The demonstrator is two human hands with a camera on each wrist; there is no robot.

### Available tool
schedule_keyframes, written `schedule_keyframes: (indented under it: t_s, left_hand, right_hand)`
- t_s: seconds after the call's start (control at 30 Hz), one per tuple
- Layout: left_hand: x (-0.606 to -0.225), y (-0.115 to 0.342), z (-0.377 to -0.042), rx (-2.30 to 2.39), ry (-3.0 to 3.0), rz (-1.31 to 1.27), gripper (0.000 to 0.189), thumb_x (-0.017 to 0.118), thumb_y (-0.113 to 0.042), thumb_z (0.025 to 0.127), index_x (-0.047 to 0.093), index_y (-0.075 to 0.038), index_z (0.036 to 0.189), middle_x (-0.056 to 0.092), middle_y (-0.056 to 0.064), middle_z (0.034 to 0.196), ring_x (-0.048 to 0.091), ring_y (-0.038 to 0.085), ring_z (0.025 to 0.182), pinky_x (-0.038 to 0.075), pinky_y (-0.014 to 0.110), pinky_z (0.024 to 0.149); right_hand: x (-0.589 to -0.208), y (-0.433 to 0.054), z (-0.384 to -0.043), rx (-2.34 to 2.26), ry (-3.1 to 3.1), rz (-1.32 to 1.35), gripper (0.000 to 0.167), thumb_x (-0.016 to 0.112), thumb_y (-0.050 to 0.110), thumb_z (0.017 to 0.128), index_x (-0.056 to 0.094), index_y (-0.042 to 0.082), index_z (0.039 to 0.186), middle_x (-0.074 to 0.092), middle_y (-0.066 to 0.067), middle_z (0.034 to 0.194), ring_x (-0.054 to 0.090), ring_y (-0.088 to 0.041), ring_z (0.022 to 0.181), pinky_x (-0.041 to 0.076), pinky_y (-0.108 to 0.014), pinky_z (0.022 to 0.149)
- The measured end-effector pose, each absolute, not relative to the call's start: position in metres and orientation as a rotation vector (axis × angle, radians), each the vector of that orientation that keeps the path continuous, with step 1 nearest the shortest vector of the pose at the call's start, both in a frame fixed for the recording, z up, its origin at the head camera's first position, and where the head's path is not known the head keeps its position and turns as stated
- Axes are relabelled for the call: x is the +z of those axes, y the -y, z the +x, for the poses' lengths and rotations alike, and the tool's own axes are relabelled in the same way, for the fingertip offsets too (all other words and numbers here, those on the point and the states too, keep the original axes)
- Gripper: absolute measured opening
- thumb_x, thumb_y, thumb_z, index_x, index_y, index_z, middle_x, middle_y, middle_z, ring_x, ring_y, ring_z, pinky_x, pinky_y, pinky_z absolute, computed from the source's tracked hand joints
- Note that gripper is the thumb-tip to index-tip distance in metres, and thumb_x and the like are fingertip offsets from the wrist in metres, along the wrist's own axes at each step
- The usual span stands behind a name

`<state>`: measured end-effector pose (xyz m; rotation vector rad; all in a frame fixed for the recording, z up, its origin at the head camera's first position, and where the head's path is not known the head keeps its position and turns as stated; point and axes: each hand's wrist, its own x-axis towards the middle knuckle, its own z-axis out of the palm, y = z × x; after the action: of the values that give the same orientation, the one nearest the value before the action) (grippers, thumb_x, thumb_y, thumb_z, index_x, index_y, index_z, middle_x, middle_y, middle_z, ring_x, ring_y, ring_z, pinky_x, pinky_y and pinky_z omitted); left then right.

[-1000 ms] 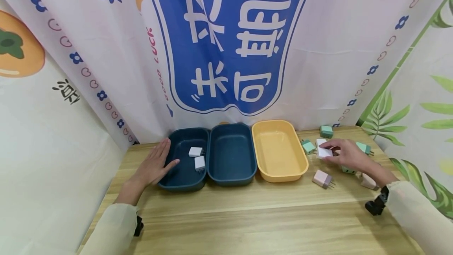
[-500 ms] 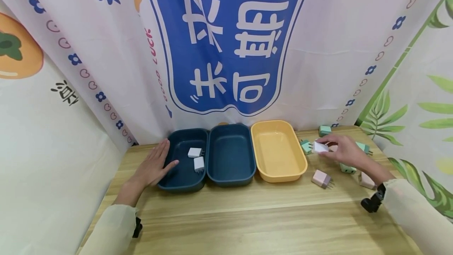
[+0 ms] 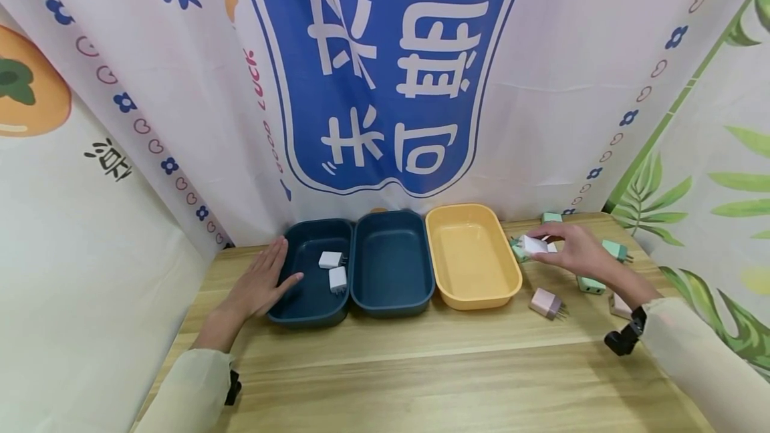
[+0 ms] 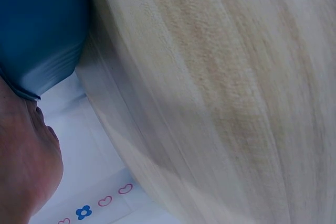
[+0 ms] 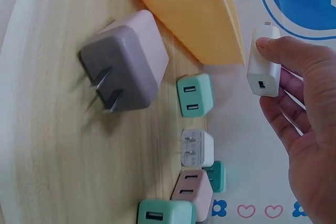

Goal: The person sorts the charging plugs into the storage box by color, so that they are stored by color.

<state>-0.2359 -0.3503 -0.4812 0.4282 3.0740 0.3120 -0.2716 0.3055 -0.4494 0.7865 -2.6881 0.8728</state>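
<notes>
My left hand (image 3: 255, 286) lies with straight fingers on the outer rim of the left dark blue tray (image 3: 307, 318); in the left wrist view only part of the hand (image 4: 29, 156) shows, against the tray wall (image 4: 42, 30). Two white plug chargers (image 3: 331, 259) lie inside that tray. My right hand (image 3: 574, 250) pinches another white charger (image 5: 264, 64) between thumb and fingers, raised above the table right of the yellow tray (image 3: 475, 303). Its single port faces the right wrist camera. Below it sits a green charger (image 3: 520, 254), partly hidden, and one more white charger (image 5: 198, 148).
A second dark blue tray (image 3: 394, 309) stands between the left tray and the yellow one. Pink chargers (image 3: 545, 302) and several green chargers (image 3: 591, 284) are scattered on the wooden table (image 3: 385, 373) at the right. A printed curtain (image 3: 385, 85) hangs behind the trays.
My right hand has lifted the white charger from among the others and moved it left, towards the yellow tray. The left hand has stayed on its tray.
</notes>
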Motion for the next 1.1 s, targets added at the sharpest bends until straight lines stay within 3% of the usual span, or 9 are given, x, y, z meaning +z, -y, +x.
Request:
schedule_keyframes:
  t_s: [0.37,0.6,0.97,1.1]
  left_hand:
    - [-0.480,0.349,-0.235,0.315,-3.066,0.424,0.093,0.041,-0.060,0.110,0.003,0.002,0.168,0.002,0.024,0.176,0.005,0.043,0.163,0.007,0.062,0.131]
    - [-0.481,0.350,-0.236,0.333,-3.082,0.433,0.094,0.041,-0.061,0.109,0.005,0.002,0.168,0.002,0.024,0.177,0.005,0.042,0.163,0.007,0.063,0.130]
    - [-0.479,0.349,-0.237,0.289,-3.084,0.437,0.093,0.040,-0.061,0.110,0.005,0.002,0.169,0.003,0.024,0.177,0.007,0.044,0.163,0.007,0.063,0.130]
    - [-0.479,0.349,-0.236,0.271,-3.080,0.442,0.092,0.040,-0.061,0.110,0.005,0.000,0.169,0.003,0.023,0.177,0.007,0.044,0.163,0.006,0.063,0.130]
  right_hand:
    - [-0.445,-0.293,-0.274,0.884,2.630,0.848,0.040,0.092,0.004,0.080,0.078,0.002,0.117,0.078,-0.010,0.108,0.074,-0.028,0.095,0.064,-0.046,0.083]
    - [-0.440,-0.286,-0.274,0.870,2.631,0.864,0.041,0.093,0.006,0.080,0.078,0.005,0.118,0.077,-0.008,0.109,0.073,-0.024,0.094,0.061,-0.028,0.080]
    - [-0.435,-0.275,-0.277,0.849,2.552,0.920,0.044,0.095,0.005,0.076,0.079,0.004,0.116,0.079,-0.012,0.110,0.074,-0.028,0.095,0.060,-0.033,0.077]
    - [-0.435,-0.268,-0.277,0.863,2.556,0.925,0.044,0.095,0.007,0.077,0.079,0.004,0.118,0.080,-0.012,0.112,0.075,-0.030,0.098,0.062,-0.043,0.081]
